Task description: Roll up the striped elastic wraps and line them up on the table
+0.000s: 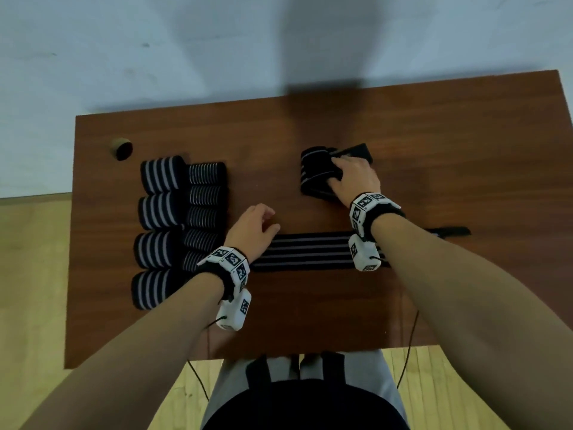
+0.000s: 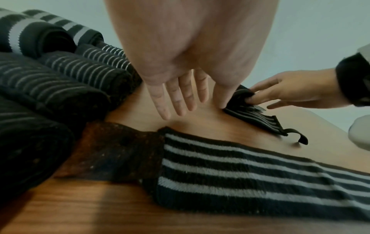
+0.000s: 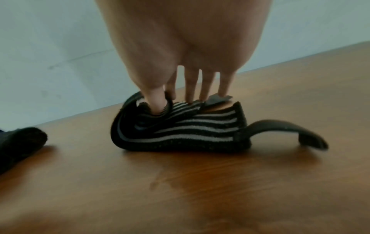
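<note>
Several rolled striped wraps (image 1: pixel 173 212) lie in two columns on the left of the table; they also fill the left of the left wrist view (image 2: pixel 60 88). One flat striped wrap (image 1: pixel 310 251) (image 2: pixel 240 174) stretches across the middle. My left hand (image 1: pixel 263 225) (image 2: pixel 180 98) hovers with straight fingers just beyond its dark left end, holding nothing. Farther back, my right hand (image 1: pixel 350 175) (image 3: pixel 180 95) pinches a loosely folded striped wrap (image 1: pixel 313 178) (image 3: pixel 190 131) (image 2: pixel 254 117), thumb tucked into the fold and fingers on top. Its black strap loop (image 3: pixel 290 129) trails to the right.
The brown wooden table (image 1: pixel 434 150) has bare wood at the back and right. A small dark-ended tube (image 1: pixel 121 148) stands near the back left corner. The flat wrap's strap end (image 1: pixel 452 231) reaches right. A thin cable (image 1: pixel 409 346) hangs over the front edge.
</note>
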The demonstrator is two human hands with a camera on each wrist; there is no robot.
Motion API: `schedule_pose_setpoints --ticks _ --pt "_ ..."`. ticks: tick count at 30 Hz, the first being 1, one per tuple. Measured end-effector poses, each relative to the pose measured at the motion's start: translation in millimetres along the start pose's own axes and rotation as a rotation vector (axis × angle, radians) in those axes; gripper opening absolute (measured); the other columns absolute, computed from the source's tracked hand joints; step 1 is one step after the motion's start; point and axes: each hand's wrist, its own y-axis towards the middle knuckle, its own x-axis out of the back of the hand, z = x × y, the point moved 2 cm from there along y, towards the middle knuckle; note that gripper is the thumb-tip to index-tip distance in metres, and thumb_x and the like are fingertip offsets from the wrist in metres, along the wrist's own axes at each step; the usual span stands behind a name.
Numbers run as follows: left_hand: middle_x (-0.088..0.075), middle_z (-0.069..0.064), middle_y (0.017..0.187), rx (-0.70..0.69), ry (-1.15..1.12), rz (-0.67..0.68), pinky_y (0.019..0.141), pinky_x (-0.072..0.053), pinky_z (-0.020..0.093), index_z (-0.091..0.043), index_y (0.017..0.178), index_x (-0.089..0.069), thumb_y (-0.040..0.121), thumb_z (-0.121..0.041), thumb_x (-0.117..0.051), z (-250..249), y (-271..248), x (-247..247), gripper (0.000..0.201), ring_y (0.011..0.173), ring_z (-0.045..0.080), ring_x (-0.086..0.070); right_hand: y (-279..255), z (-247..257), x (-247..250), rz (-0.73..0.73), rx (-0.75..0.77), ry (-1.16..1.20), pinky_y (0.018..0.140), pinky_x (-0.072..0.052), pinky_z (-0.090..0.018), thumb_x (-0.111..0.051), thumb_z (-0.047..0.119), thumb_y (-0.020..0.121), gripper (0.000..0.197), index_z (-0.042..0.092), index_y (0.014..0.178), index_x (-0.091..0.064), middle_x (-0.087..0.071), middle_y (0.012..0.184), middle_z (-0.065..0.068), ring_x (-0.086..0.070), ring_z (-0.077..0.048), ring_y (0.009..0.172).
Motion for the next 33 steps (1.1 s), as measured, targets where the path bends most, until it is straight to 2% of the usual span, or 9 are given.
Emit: schedule_pose_setpoints --ticks 5,8,11,16,20,22,25,29,33 --pt "-0.025 -0.006 0.163 -0.003 -0.114 -0.057 0.11 -0.045 0.042 -0.026 0.158 -0.022 0.084 -0.056 -0.076 -26 9 9 0.096 0.143 0.014 -0.039 -14 22 3 -0.051 0.169 0.235 0.116 -0.038 -0.036 -0.059 0.024 0.099 0.035 0.02 0.132 -0.069 -0.062 0.143 0.001 -0.049 -0.019 0.138" --pt "-0.025 -0.003 0.166 0.011 -0.166 -0.036 0.113 -0.042 0.043 -0.031 0.161 -0.016 0.072 -0.064 -0.083 -48 26 15 0.116 0.146 0.017 -0.036 -32 35 0 0.011 0.243 0.28 0.095 -0.054 -0.04 -0.061 0.02 0.097 0.027 0.024 0.124 -0.06 -0.069 0.126 0.001 -0.064 -0.021 0.113" --pt "-0.055 -0.002 0.145 0.01 -0.218 0.055 0.109 -0.048 0.043 -0.031 0.153 -0.035 0.072 -0.059 -0.079 -61 34 12 0.096 0.131 0.021 -0.055 -48 35 -6 0.029 0.243 0.322 0.084 -0.054 -0.038 -0.064 0.016 0.095 0.027 0.024 0.12 -0.058 -0.068 0.109 0.003 -0.065 -0.018 0.096" --pt "-0.048 0.005 0.15 0.061 -0.336 0.1 0.098 -0.053 0.037 -0.029 0.157 -0.033 0.087 -0.013 -0.066 -61 30 1 0.078 0.118 0.019 -0.056 -54 16 -5 0.074 0.009 0.431 0.094 -0.052 -0.03 -0.068 0.008 0.09 0.04 0.021 0.127 -0.064 -0.063 0.11 0.006 -0.059 -0.012 0.099" --pt "-0.047 0.001 0.145 0.053 -0.554 0.038 0.081 -0.051 0.017 -0.026 0.156 -0.037 0.092 0.001 -0.05 -66 23 7 0.072 0.101 0.0 -0.057 -56 11 -3 0.012 -0.144 0.505 0.09 -0.059 -0.038 -0.062 0.017 0.09 0.037 0.029 0.125 -0.068 -0.068 0.119 0.007 -0.065 -0.016 0.107" --pt "-0.048 0.002 0.149 0.053 -0.645 0.012 0.095 -0.048 0.021 -0.024 0.156 -0.041 0.09 0.004 -0.044 -63 22 15 0.071 0.121 0.011 -0.056 -57 5 2 -0.029 -0.256 0.588 0.081 -0.061 -0.04 -0.057 0.015 0.092 0.035 0.031 0.121 -0.069 -0.069 0.117 0.003 -0.068 -0.019 0.097" --pt "-0.055 0.01 0.146 0.145 -0.808 -0.007 0.108 -0.046 0.031 -0.017 0.146 -0.054 0.083 0.003 -0.042 -53 21 29 0.067 0.133 0.023 -0.053 -56 -4 4 -0.086 -0.307 0.662 0.089 -0.057 -0.033 -0.059 0.012 0.095 0.031 0.028 0.119 -0.071 -0.07 0.113 0.004 -0.066 -0.015 0.103" --pt "-0.069 0.013 0.1 0.263 -0.838 0.051 0.074 -0.058 0.034 -0.012 0.117 -0.067 0.096 0.002 -0.04 -43 16 28 0.037 0.083 0.024 -0.069 -51 -1 6 -0.051 -0.257 0.796 0.094 -0.057 -0.031 -0.052 0.003 0.096 0.037 0.023 0.123 -0.067 -0.069 0.122 0.003 -0.065 -0.016 0.113" --pt "-0.066 0.008 0.09 0.216 -0.677 0.2 0.068 -0.052 0.031 -0.017 0.103 -0.065 0.098 0.006 -0.045 -38 8 23 0.031 0.062 0.012 -0.069 -51 -3 10 -0.009 -0.388 1.107 0.084 -0.061 -0.037 -0.043 0.002 0.099 0.04 0.022 0.125 -0.065 -0.067 0.125 -0.007 -0.068 -0.026 0.109"
